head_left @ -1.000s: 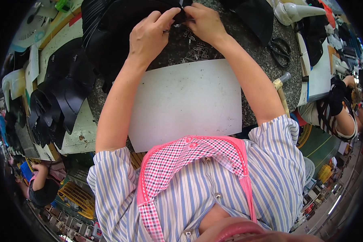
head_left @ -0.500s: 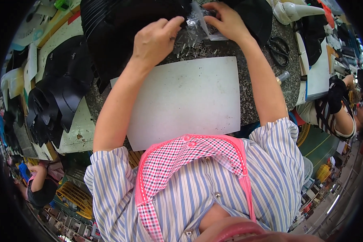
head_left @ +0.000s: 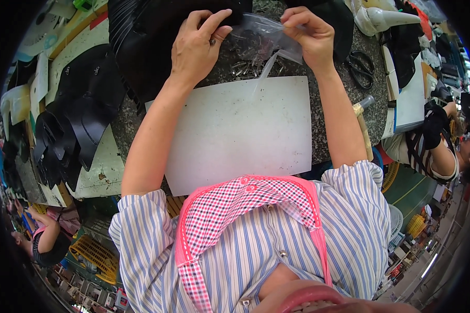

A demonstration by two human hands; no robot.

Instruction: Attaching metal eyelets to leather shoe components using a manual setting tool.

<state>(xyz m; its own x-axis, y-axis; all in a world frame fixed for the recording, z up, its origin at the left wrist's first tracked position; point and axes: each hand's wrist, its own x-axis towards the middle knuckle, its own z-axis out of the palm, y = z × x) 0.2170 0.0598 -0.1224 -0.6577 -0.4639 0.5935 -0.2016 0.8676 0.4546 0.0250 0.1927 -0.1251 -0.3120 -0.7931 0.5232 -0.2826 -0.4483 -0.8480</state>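
Note:
A clear plastic bag (head_left: 260, 32) is pinched at its right edge between the thumb and fingers of my right hand (head_left: 314, 43). Its other side spreads loosely toward my left hand (head_left: 197, 48), whose index finger and thumb are apart, with nothing visible between them. My left hand is over the edge of stacked black sheet pieces (head_left: 151, 36). Small metal parts (head_left: 253, 69) lie scattered under and in front of the bag; whether some are inside it I cannot tell. A white board (head_left: 240, 128) lies between my forearms, nearest to me.
Black-handled scissors (head_left: 361, 69) and a hammer-like tool with a pale handle (head_left: 364, 125) lie right of my right arm. Further right stands a white cone-tipped bottle (head_left: 384, 18). Black cut pieces (head_left: 83, 104) cover the left bench. Other people work at both sides.
The bag has been emptied-looking and spread wider, exposing more clear film. My right hand has moved slightly right and nearer to me, and my left hand's fingers have spread.

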